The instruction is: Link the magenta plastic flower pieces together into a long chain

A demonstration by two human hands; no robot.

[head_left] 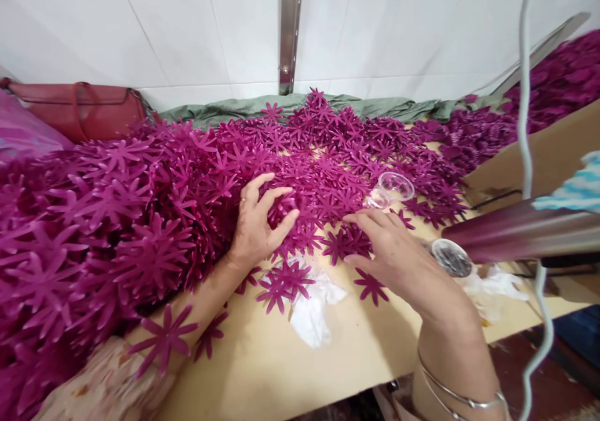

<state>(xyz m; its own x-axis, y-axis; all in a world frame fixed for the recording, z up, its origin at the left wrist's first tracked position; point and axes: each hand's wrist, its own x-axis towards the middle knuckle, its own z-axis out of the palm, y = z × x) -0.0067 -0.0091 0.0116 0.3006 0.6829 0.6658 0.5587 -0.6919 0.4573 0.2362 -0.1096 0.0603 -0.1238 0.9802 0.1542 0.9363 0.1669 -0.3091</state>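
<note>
A large heap of magenta star-shaped petal pieces (154, 252) covers the left and back of the table. My left hand (260, 221) is at the heap's right side, fingers apart and curved over the pieces, with nothing gripped that I can see. My right hand (387, 246) reaches in from the right, its thumb and fingers spread beside a small cluster of petal pieces (344, 243). A few petal pieces (285, 282) lie on a crumpled white tissue (315, 315) in front of my hands. One loose piece (164, 340) rests on my left forearm.
Behind my right hand is a clear plastic cup (396, 187). A small dark-filled container (450, 258) stands right of my wrist. A white cable (525, 127) hangs at the right, near a cardboard box (544, 149). A red bag (79, 108) sits back left against the wall.
</note>
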